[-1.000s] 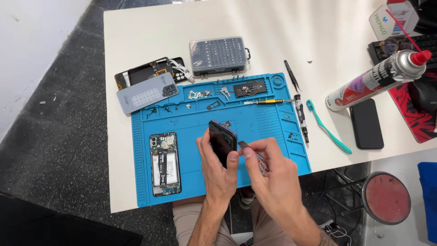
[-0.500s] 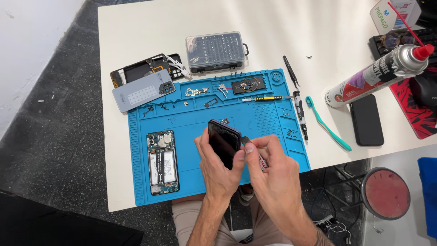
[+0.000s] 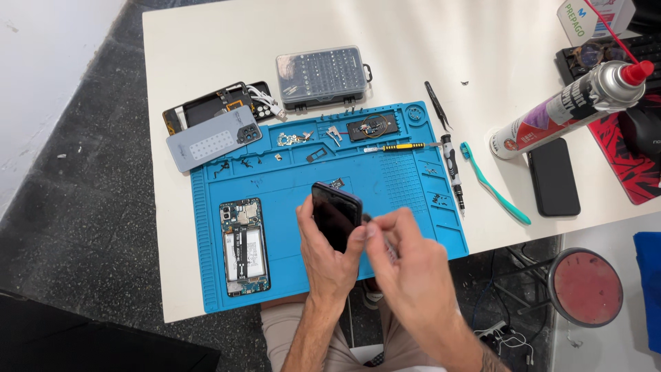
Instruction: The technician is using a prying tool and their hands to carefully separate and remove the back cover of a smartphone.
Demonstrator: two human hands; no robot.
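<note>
A white table (image 3: 227, 55) bears a blue mat (image 3: 296, 186) that keeps the loose parts together, and near its front edge the left hand (image 3: 329, 258) grips a dark phone (image 3: 335, 213) tilted up so the right hand (image 3: 413, 265), fingers pinched on a thin tool, can reach its edge.

Dark rectangular glossy smartphone (image 3: 336, 213), screen black, tilted upright above the blue silicone repair mat (image 3: 296, 241). Thin metal tool (image 3: 381, 238) touches its right edge, mostly hidden, kind unclear.
</note>
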